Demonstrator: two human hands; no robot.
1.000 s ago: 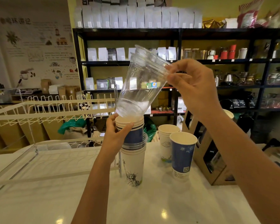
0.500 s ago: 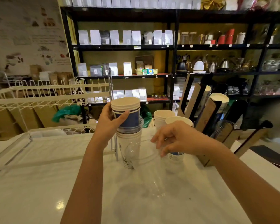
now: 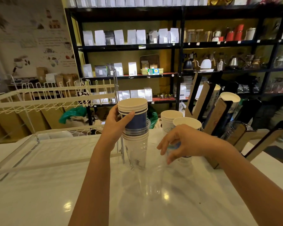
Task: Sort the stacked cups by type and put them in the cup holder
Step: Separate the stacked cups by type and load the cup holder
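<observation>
A mixed cup stack (image 3: 136,139) stands mid-counter: several blue paper cups (image 3: 136,120) on top, a clear cup rim below them, white printed paper cups at the bottom. My left hand (image 3: 115,127) grips the blue cups at the top. A clear plastic cup (image 3: 148,175) stands upright on the counter in front of the stack. Just above its right rim hovers my right hand (image 3: 182,144), fingers spread and holding nothing. Behind that hand stand a blue paper cup (image 3: 187,122) and a white paper cup stack (image 3: 170,117). The cardboard cup holder (image 3: 219,118) at the right has cups in its slots.
A white wire rack (image 3: 55,99) with an acrylic base fills the counter's left side, its post right beside the stack. Black shelves (image 3: 178,46) with bags and kettles stand behind the counter. The white counter (image 3: 55,193) stretches toward me.
My right hand lifted the clear cup off the stack, carried it down and set it on the counter, then let go. My left hand stayed on the blue cups.
</observation>
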